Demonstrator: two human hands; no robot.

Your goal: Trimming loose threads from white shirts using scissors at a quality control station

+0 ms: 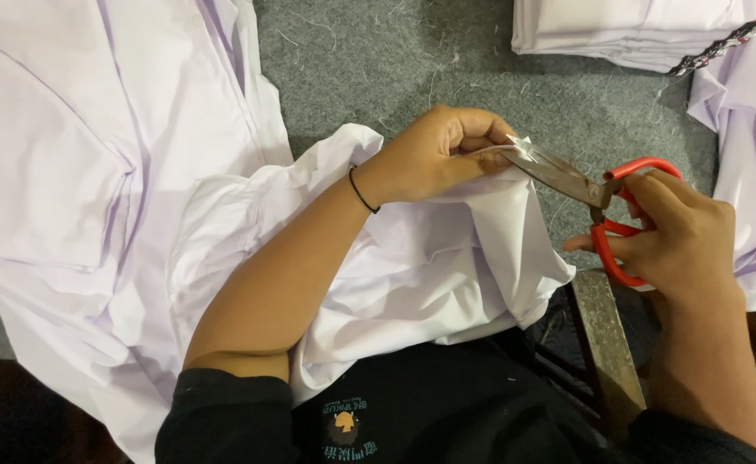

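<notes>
white garment [447, 258] is lying across the lap, its pinched edge held in the left hand [434, 155], scissors [567, 176] in the right hand [679, 232] closing on it from the right.

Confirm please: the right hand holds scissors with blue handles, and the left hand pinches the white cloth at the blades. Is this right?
Only the colour is wrong. In the head view the scissors in the right hand have red handles; the left hand does pinch the white cloth at the blades.
</notes>
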